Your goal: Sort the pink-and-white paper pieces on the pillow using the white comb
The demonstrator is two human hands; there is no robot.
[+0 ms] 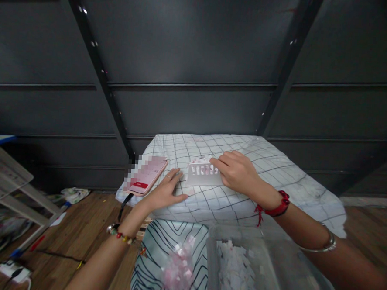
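Observation:
On the checked white cloth lies a small flat whitish pack with a row of several pale, nail-shaped pieces, probably press-on nails. My right hand is closed on the pack's right end, thumb and forefinger pinching its upper edge and hiding that part. To the left, my left hand rests with its fingers apart, holding nothing. A thin clear piece, perhaps a plastic sleeve, seems to lie between that hand and the pack; its outline is faint. Left of my left hand is a pink phone with a cable plugged in.
In front stand a patterned fabric basket holding pink-and-white wrapped bits and a clear plastic bin with many paper scraps. A dark panel wall rises behind. A power strip lies on the wooden floor, left.

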